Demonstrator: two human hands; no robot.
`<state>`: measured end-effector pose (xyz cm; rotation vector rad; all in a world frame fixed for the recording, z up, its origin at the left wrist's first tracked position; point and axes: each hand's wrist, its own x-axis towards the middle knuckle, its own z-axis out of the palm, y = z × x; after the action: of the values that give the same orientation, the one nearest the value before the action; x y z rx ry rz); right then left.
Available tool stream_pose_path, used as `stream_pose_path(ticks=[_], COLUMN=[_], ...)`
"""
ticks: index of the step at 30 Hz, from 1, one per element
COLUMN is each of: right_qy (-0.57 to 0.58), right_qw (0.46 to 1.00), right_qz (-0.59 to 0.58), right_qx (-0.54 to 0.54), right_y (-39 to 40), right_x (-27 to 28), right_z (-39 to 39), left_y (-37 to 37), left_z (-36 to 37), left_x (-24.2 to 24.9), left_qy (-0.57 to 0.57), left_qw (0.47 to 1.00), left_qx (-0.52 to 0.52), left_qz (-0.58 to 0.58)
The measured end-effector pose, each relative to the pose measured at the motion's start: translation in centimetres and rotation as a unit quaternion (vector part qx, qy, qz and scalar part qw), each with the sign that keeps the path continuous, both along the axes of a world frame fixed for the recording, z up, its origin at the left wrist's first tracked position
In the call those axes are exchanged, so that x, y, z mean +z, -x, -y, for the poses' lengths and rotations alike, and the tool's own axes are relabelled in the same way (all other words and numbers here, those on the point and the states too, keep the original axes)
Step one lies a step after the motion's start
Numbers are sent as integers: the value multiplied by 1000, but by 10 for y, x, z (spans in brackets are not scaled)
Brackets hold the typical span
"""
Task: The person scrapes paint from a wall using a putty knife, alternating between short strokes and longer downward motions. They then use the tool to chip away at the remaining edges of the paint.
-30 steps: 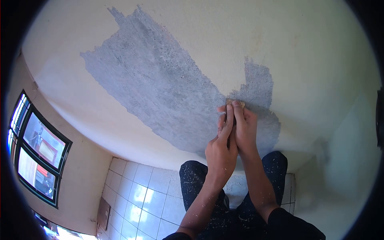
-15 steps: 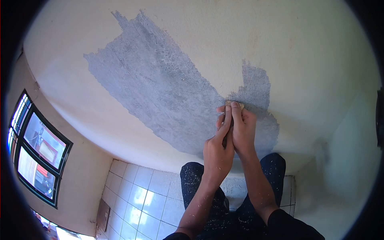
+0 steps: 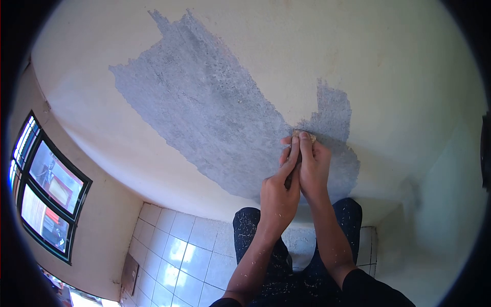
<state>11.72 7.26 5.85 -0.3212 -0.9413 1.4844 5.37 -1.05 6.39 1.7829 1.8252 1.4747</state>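
A small flat scraper-like piece [image 3: 305, 135], tan with a worn edge, is pinched between both hands against the wall. My left hand [image 3: 280, 187] is closed on it, thumb pointing up along it. Pressed beside it, my right hand [image 3: 314, 166] is closed on the same piece, its thumb on top. Most of the piece is hidden by the fingers. Around the hands the wall shows a bare grey patch [image 3: 204, 102] with ragged edges, bordered by cream paint [image 3: 286, 51].
Light floor tiles [image 3: 189, 256] lie below the wall. My knees in dark trousers [image 3: 248, 225], dotted with pale flakes, are close to the wall. A dark-framed window [image 3: 51, 189] is at the left. Another wall [image 3: 450, 194] meets this one at the right.
Both hands and the piece have shifted very slightly to the right in the view, still gripping together. The grey patch has also shifted slightly right as the view moved.
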Motion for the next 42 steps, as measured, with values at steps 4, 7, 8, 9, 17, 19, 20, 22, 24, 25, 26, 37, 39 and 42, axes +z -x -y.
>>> stream_pose_path(ticks=[4,7,8,9,17,19,20,22,24,25,26,37,39,42], right_qy=[-13,11,2,-4,37,51,48,40,36,32,41,-43,-45,-84], right_qw=[1000,1000,1000,1000,998,996,997,997,996,995,994,969,964,954], right_qz=[7,-11,-7,-3,-28,-33,-20,11,46,64,76,225,232,281], right_qx=[-8,-15,-15,-13,43,58,61,73,66,64,67,-90,-126,-66], right_y=[1,0,0,-1,-4,-8,-11,-18,-23,-24,-26,-51,-47,-42], right_x=[-2,-4,-2,-1,-5,-9,-10,-14,-17,-18,-18,-15,-3,-1], right_z=[-1,2,-1,-1,3,3,3,3,3,4,8,45,47,33], left_y=[-2,-3,-1,-1,-3,-11,-15,-20,-25,-29,-31,-3,5,11], left_z=[-1,-4,-6,-7,-10,-2,2,4,8,11,13,18,15,20], left_x=[7,-7,-10,-5,-17,-10,-8,-18,-26,-30,-33,-44,-53,-58], left_qy=[-8,-43,-56,-38,-34,8,28,-2,-24,-30,-36,-11,-4,8], left_qw=[1000,999,998,999,999,999,998,993,984,978,971,955,961,959], left_qx=[-1,-1,0,4,19,3,-5,-37,-61,-73,-84,-115,-130,-165], left_qz=[1,-20,-31,-24,-19,34,61,113,167,194,222,272,244,229])
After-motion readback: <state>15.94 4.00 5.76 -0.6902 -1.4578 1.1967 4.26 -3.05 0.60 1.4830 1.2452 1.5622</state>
